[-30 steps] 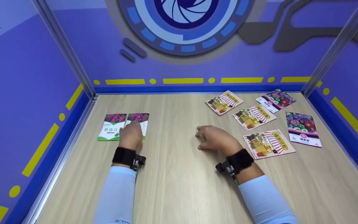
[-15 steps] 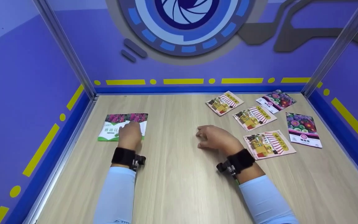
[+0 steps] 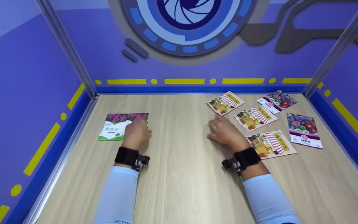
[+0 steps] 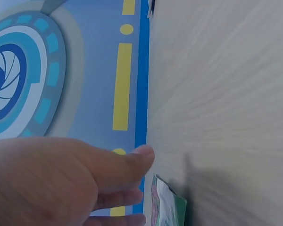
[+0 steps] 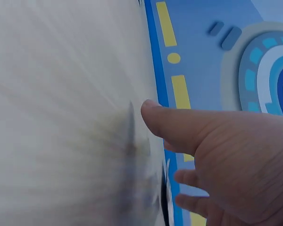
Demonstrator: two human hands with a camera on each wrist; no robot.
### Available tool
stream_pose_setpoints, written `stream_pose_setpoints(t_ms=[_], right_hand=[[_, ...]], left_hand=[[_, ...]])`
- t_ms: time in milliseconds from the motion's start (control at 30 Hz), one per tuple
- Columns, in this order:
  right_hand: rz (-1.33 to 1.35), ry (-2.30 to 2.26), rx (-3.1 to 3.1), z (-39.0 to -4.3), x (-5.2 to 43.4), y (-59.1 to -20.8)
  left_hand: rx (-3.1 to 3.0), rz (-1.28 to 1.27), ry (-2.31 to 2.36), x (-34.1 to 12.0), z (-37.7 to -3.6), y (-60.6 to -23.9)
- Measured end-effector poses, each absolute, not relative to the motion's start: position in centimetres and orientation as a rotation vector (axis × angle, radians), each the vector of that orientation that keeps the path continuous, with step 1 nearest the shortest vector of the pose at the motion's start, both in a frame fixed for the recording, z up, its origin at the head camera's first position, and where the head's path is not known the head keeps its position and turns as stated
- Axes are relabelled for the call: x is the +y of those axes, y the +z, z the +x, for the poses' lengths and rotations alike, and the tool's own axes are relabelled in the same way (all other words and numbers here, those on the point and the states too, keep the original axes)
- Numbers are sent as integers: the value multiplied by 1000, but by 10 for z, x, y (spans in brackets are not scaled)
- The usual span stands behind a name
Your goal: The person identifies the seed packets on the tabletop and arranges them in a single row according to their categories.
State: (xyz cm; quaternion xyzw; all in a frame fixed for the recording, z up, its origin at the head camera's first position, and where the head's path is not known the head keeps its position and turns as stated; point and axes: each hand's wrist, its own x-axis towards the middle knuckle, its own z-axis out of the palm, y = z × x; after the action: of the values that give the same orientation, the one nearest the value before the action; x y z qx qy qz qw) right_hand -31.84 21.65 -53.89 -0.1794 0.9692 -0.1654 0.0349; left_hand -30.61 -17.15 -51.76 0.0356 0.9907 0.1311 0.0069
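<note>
In the head view my left hand [image 3: 137, 133] is over the right one of two flower seed packets at the left, its fingers extended and thumb apart. The left seed packet [image 3: 112, 131], white and green with pink blooms, lies flat against the other packet [image 3: 141, 115], which is mostly hidden under my hand. In the left wrist view a packet's raised edge [image 4: 170, 202] shows below my fingers. My right hand [image 3: 227, 132] holds nothing, fingers relaxed, near the front packet [image 3: 272, 144] with a striped awning picture and partly covering it.
Two more awning-picture packets, a middle one [image 3: 255, 117] and a back one [image 3: 225, 102], lie at the right. Beyond them are two purple flower packets, one at the back [image 3: 277, 101] and one in front [image 3: 304, 130]. Blue walls [image 3: 179, 70] enclose the wooden table [image 3: 179, 174].
The right packet at the left slid against its neighbour, closing the gap. My left hand then shifted slightly right, fingers spreading. My right hand moved right and forward.
</note>
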Motion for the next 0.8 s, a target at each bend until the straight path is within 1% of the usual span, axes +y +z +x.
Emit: stream_pose_setpoints(t_ms=[200,367,633,800], right_hand=[[-400,-512,2959,-327,230,-547],[-334,-563,2940,-332,231,-552],[-301,-611,2888,-338,235,-556],[-290,-596,2854,-339,235,-555]], left_hand=[[3055,166,542,-161,-301,-517],[3022,257,613,-137,-298,-517],[3021,560,471,-89,-289,-522],[3016,642,424,-76,-284,-524]])
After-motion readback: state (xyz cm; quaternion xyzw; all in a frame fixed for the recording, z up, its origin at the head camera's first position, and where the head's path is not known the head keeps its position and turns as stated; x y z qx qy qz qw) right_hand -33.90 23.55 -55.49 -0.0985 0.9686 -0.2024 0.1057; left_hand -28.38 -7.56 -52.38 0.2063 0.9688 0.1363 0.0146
